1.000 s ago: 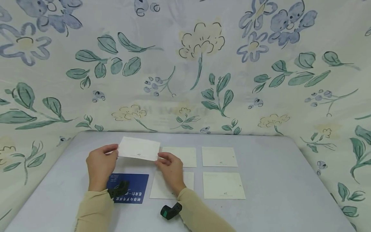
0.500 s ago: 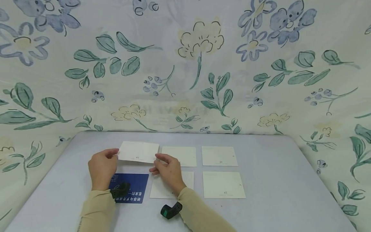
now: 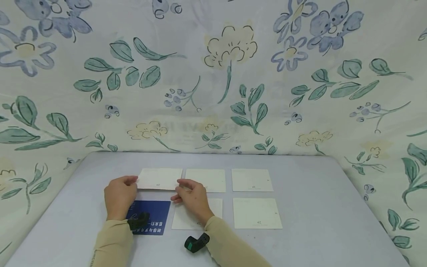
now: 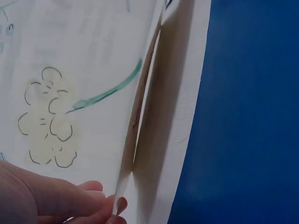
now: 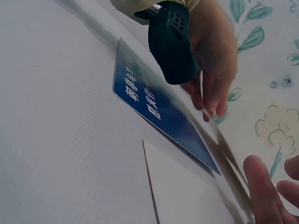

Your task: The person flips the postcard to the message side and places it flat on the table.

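A white card [image 3: 158,178] with a small printed mark hangs low over the table's far left, its near edge slightly raised. The fingers and thumb of my left hand [image 3: 121,197] pinch its left edge; the left wrist view shows this card [image 4: 135,116] nearly edge-on. My right hand [image 3: 194,198] is at the card's right near corner, fingertips right at the edge. In the right wrist view the right fingers [image 5: 261,191] are extended and spread. A blue card [image 3: 155,217] with white lettering lies below, partly hidden by the left wrist.
Several similar white cards lie flat in rows: one far middle [image 3: 213,178], one far right [image 3: 252,180], one near right [image 3: 257,213] and one near middle [image 3: 181,218], partly under the right hand. A floral curtain [image 3: 186,74] rises behind the table [image 3: 317,207].
The white card has come down from a raised, tilted position to close over the table. My left hand lowered with it, still pinching; my right fingers loosened from its edge.
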`<action>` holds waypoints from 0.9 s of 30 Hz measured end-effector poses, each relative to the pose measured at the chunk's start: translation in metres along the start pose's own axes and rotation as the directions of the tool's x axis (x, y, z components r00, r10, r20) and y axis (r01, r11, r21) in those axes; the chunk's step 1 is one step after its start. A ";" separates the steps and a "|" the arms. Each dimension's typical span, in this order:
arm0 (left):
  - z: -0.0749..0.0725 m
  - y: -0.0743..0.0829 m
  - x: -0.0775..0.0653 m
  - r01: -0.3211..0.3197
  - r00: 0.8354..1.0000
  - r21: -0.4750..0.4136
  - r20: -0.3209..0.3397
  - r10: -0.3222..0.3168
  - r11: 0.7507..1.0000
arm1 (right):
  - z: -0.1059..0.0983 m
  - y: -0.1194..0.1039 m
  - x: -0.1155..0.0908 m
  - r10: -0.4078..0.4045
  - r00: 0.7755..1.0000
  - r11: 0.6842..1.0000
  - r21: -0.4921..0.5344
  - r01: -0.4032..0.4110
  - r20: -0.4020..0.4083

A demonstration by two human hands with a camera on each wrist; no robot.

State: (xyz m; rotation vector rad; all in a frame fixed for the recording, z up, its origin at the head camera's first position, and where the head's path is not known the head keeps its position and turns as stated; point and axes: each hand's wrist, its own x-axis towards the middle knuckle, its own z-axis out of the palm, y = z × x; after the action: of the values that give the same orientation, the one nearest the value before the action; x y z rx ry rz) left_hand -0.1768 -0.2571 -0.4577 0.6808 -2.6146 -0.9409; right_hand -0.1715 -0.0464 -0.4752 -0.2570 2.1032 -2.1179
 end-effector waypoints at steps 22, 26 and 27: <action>-0.014 0.018 -0.013 0.070 0.993 0.009 0.096 -0.070 0.998 | 0.000 0.004 0.001 0.007 1.000 0.999 -0.044 -0.008 -0.019; -0.013 0.019 -0.014 0.064 0.994 0.005 0.086 -0.064 0.998 | 0.000 0.004 0.001 0.000 1.000 0.999 -0.037 -0.001 -0.017; -0.013 0.019 -0.014 0.060 0.995 0.003 0.085 -0.060 0.998 | 0.000 0.004 0.001 -0.003 1.000 0.999 -0.034 0.002 -0.019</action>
State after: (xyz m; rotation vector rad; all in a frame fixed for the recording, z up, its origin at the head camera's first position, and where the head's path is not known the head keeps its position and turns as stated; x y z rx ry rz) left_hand -0.1662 -0.2437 -0.4372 0.7394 -2.6813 -1.0081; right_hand -0.1726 -0.0466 -0.4789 -0.2447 2.1518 -2.0960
